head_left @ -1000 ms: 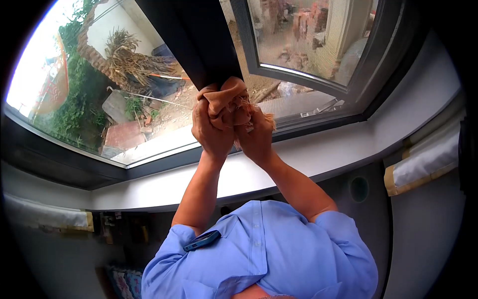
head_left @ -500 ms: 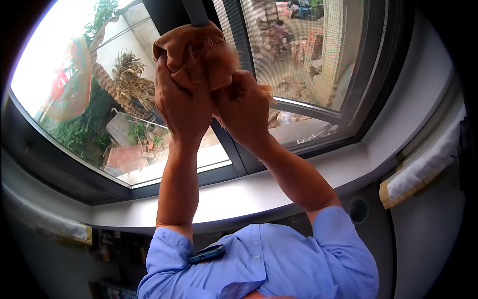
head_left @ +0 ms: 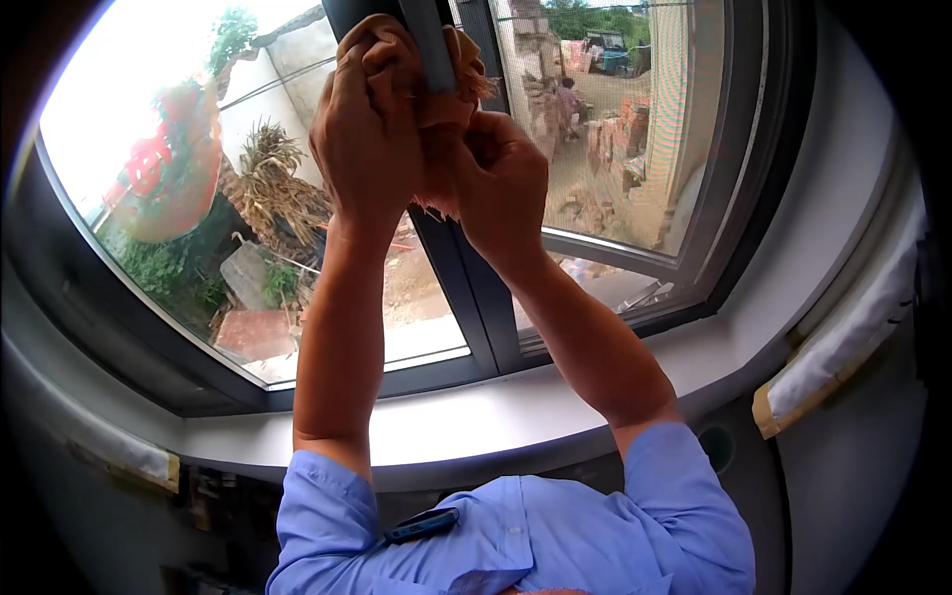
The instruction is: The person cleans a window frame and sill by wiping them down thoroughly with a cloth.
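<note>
Orange-brown cloth [head_left: 444, 111] in the head view is bunched around the lower end of a grey bar [head_left: 428, 50] at the dark window frame [head_left: 461, 288], the left hand [head_left: 367, 164] bent closed over it and the right hand [head_left: 504, 188] curled tight on it. One phone [head_left: 421, 526] pokes from the blue shirt's [head_left: 506, 516] pocket. Hands and cloth sit higher up the frame than a second ago.

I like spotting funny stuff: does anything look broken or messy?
Yes, the brown cloth in the left hand and right hand looks worn: loose threads stick out of its frayed edge. Outside, the brick pile looks uneven.
</note>
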A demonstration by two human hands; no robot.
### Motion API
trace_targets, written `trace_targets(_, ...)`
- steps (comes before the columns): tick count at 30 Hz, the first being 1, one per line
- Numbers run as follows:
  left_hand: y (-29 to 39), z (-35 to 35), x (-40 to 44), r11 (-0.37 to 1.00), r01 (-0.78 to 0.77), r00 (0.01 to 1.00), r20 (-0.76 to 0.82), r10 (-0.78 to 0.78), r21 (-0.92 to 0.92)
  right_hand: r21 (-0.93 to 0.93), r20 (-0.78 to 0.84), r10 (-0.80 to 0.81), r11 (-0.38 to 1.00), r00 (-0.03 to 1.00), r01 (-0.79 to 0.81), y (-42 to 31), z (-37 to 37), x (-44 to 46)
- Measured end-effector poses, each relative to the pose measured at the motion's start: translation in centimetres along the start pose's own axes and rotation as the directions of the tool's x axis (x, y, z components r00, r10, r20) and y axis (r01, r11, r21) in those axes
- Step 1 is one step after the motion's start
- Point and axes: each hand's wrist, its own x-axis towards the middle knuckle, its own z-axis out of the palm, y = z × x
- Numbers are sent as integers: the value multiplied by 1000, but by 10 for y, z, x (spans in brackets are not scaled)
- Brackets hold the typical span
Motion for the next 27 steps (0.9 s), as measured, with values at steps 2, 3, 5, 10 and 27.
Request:
trace_targets(2,-5,5,15,998,-62,998,-11,62,8,3,1,-64,998,998,64,-3,4,11)
trace_targets(3,-7,8,21,995,-97,993,-62,98,10,34,0,-87,996,996,87,-1,6,14)
trace_targets(5,-6,6,18,992,-129,986,-107,130,17,68,-3,-103,992,995,102,2,4,8)
trace_targets(10,6,-13,-59,1000,-8,992,130,5,22,-331,53,49,943,997,-29,28,-30,-52)
trace_targets(27,-2,-5,-173,944,322,945,85,-316,-74,-629,101,-198,747,975,217,82,-65,-126)
